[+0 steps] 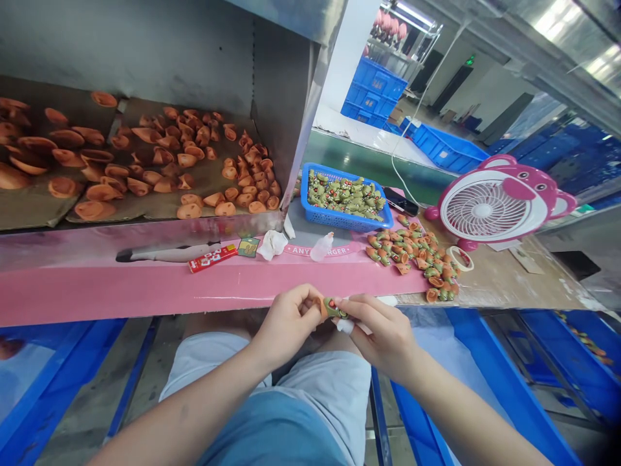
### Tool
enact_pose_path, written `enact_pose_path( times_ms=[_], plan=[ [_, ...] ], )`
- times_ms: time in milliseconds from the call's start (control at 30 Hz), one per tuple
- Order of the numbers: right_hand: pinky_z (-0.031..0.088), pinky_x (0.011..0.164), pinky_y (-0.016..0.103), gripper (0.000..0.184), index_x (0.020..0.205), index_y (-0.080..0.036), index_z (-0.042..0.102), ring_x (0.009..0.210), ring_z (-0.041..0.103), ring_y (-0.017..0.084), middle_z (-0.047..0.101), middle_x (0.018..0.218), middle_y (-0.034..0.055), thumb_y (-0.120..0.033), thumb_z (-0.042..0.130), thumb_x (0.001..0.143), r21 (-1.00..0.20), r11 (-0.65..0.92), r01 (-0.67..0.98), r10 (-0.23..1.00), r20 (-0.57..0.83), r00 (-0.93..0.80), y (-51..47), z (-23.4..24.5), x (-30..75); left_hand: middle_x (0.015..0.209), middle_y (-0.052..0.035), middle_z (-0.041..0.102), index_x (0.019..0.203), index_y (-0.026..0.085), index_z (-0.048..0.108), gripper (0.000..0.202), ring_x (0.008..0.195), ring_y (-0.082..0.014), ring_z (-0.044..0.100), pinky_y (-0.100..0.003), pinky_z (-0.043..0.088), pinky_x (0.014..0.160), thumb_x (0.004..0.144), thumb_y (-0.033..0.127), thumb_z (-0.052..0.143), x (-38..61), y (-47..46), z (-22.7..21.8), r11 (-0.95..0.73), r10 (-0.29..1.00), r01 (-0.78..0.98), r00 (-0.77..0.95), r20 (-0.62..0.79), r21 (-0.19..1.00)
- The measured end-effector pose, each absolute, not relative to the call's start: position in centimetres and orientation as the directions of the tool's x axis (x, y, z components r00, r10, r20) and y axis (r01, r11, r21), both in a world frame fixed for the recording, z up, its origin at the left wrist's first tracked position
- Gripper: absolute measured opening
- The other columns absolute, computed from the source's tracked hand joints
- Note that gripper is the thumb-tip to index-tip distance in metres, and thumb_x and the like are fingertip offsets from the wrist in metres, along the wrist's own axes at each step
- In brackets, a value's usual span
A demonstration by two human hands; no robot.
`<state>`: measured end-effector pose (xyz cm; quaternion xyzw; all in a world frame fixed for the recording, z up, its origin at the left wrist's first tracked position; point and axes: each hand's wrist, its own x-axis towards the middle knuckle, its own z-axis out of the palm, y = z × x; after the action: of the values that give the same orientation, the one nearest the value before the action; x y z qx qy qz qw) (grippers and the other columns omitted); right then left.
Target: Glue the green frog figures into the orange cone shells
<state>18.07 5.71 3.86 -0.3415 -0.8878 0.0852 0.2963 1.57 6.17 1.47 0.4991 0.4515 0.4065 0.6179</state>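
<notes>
We pinch a small green-and-orange figure between our left hand and right hand, held close so both can work it. More figures lie on the counter ahead of the hands, beside a blue basket.

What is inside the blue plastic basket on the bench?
A heap of small green pieces with orange marks fills the blue plastic basket; its floor is hidden beneath them.
</notes>
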Motion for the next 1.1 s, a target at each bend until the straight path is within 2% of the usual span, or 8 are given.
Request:
enact_pose_path(
  times_ms=[233,400,533,733,1100],
  plan=[
    [0.049,0.064,0.023,0.033,0.106,-0.017,0.050,0.077,0.058,0.014,0.059,0.086,0.0067,-0.004,0.046,0.076,-0.316,0.757,0.571,0.650,0.455,-0.609,5.7,3.9,18.5,0.060,0.0049,0.046,0.071,0.016,0.051,0.006,0.055,-0.0081,0.041,-0.019,0.035,0.051,0.075,0.020,0.048,1.7,5.9,1.2,0.145,0.950,-0.073,0.288,-0.118,0.987],
    [0.049,0.063,0.022,0.033,0.108,-0.017,0.050,0.076,0.059,0.014,0.061,0.087,0.0071,-0.007,0.048,0.077,-0.227,0.785,0.576,0.607,0.467,-0.643,5.8,4.2,19.0,0.066,0.0038,0.048,0.083,0.016,0.053,0.009,0.060,-0.0080,0.043,-0.020,0.037,0.057,0.080,0.018,0.044,1.2,5.6,0.8,0.142,0.926,-0.207,0.375,-0.056,0.968],
    [0.049,0.065,0.022,0.037,0.111,-0.017,0.050,0.078,0.060,0.013,0.062,0.090,0.0073,-0.004,0.046,0.076,-0.227,0.788,0.573,0.600,0.489,-0.633,5.7,4.2,19.2,0.073,0.0000,0.053,0.090,0.015,0.053,0.014,0.066,-0.0105,0.049,-0.022,0.041,0.059,0.079,0.020,0.048,0.7,5.8,1.2,0.211,0.908,-0.235,0.407,-0.101,0.949],
    [0.050,0.065,0.023,0.036,0.108,-0.017,0.051,0.078,0.060,0.014,0.062,0.088,0.0079,-0.003,0.046,0.076,-0.200,0.803,0.562,0.576,0.503,-0.644,5.7,4.3,19.1,0.069,0.0003,0.056,0.086,0.015,0.056,0.013,0.063,-0.0110,0.052,-0.021,0.043,0.054,0.076,0.023,0.053,0.5,6.0,1.8,0.275,0.899,-0.264,0.412,-0.150,0.924],
    [0.048,0.059,0.021,0.028,0.101,-0.014,0.052,0.073,0.059,0.013,0.061,0.083,0.0083,-0.003,0.047,0.075,-0.209,0.819,0.534,0.563,0.469,-0.681,5.5,4.6,19.2,0.065,0.0020,0.055,0.081,0.015,0.051,0.009,0.063,-0.0106,0.052,-0.021,0.045,0.052,0.076,0.023,0.053,0.5,5.7,1.7,0.371,0.859,-0.322,0.476,-0.189,0.871]
  ],
)
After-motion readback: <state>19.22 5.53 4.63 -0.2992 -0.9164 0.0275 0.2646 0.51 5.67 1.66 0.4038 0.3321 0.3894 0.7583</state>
